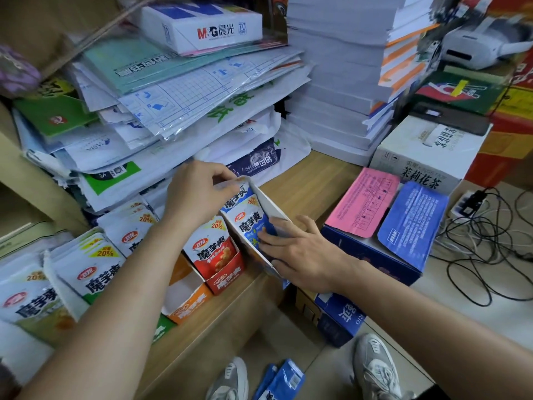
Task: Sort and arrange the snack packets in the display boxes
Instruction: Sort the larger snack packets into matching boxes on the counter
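Head cam looked down at a wooden shelf (302, 189) crammed with stationery. Left hand (199, 194) was pinching the top edge of the blue snack packets (245, 209) standing in a tilted white display box (271, 209). Right hand (302, 249) was spread flat, pressed against the near right side of that same box, fingers on the front packet. Just left of it sat a red box (227, 280) with red packets (213, 246), then an orange box (190, 301) that looked hollow. Loose green packets (86, 272) were piled at the far left. A couple of blue packets (282, 379) lay on the floor between grey sneakers (375, 368).
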